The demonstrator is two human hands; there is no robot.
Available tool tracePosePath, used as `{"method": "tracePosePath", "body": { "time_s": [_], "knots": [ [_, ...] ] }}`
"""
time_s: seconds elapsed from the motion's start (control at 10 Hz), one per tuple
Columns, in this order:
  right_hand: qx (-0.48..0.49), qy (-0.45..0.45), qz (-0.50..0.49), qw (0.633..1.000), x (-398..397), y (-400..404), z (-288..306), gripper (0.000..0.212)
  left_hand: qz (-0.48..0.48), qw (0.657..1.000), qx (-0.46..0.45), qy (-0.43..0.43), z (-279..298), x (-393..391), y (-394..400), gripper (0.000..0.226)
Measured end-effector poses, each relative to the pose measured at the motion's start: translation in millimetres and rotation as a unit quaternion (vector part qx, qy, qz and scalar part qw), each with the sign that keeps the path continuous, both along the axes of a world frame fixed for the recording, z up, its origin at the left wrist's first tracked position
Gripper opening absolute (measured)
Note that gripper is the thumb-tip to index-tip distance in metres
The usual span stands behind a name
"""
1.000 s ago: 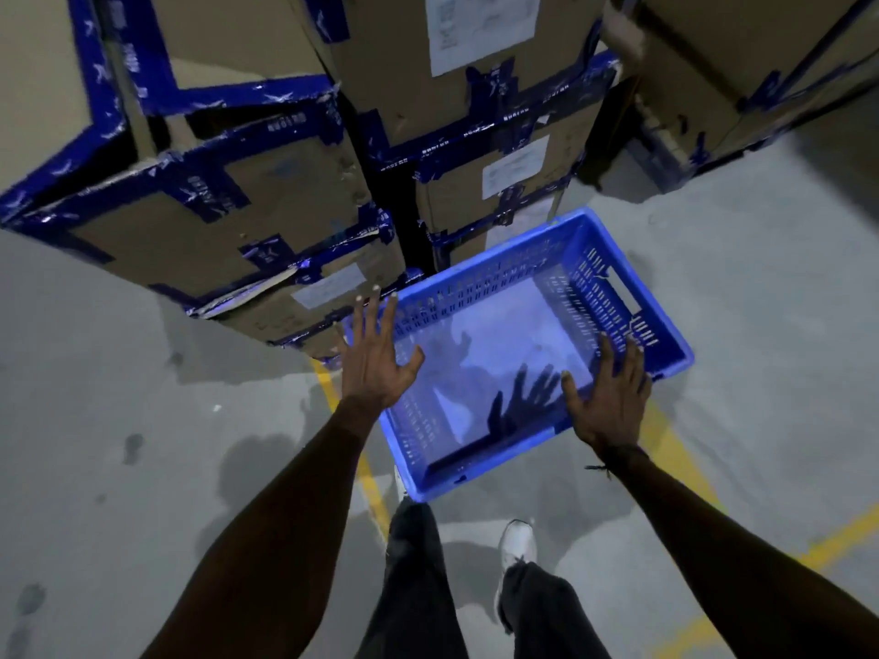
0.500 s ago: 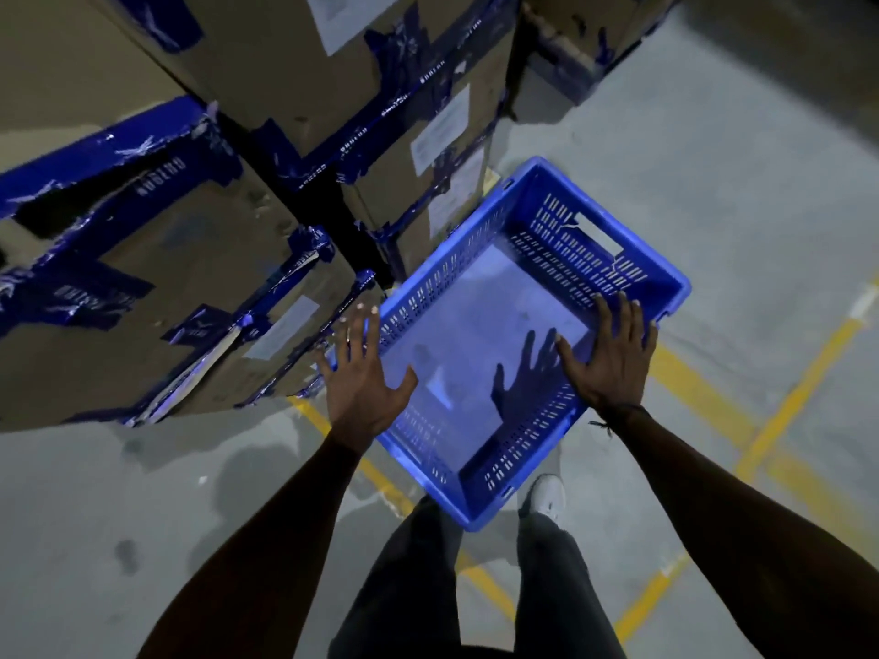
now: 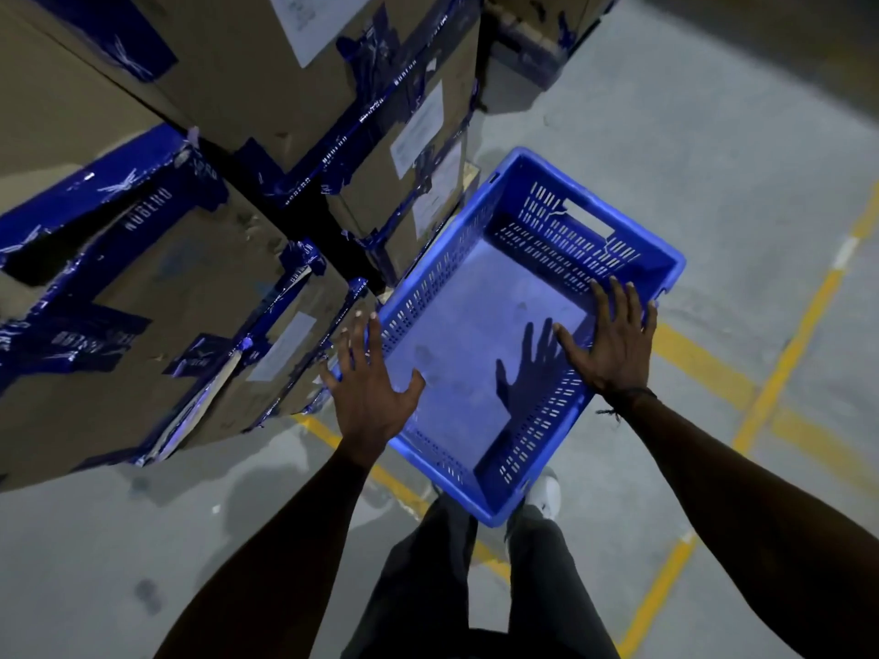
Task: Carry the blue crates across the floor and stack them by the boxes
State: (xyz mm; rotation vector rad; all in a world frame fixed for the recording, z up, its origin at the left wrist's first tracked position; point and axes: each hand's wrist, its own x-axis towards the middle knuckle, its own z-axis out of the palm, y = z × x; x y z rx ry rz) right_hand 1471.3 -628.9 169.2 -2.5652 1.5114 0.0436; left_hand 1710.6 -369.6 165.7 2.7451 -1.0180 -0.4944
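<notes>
Left: stacked cardboard boxes (image 3: 200, 259) bound with blue tape. Left hand (image 3: 371, 387), fingers spread and straight, at the left rim of the blue crate (image 3: 475, 354); contact cannot be told. The empty crate sits just right of the boxes, over a yellow floor line (image 3: 780, 368). Right hand (image 3: 613, 344), fingers spread flat, rests on its right rim.

White lettering "NOBERO" runs along the blue tape (image 3: 147, 202) on the cardboard boxes (image 3: 157, 297); their paper labels (image 3: 414, 130) are unreadable.
</notes>
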Motion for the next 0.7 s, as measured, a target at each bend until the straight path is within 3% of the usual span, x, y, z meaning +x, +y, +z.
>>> {"method": "tracePosePath", "body": {
  "time_s": [0.3,0.5,0.7],
  "knots": [
    [0.007,-0.052,-0.028,0.998,-3.3,5.9,-1.6,0.073,0.001,1.000,-0.019,0.006,-1.1,-2.3,2.1,0.105],
    [0.028,-0.089,-0.030,0.995,-31.7,92.3,5.1,0.068,-0.037,0.999,-0.012,-0.006,14.5,-12.9,18.8,0.101],
    [0.023,-0.125,-0.006,0.992,-94.8,187.9,41.4,0.058,-0.089,0.993,-0.066,-0.043,36.2,-56.3,94.9,0.089]
  ]
}}
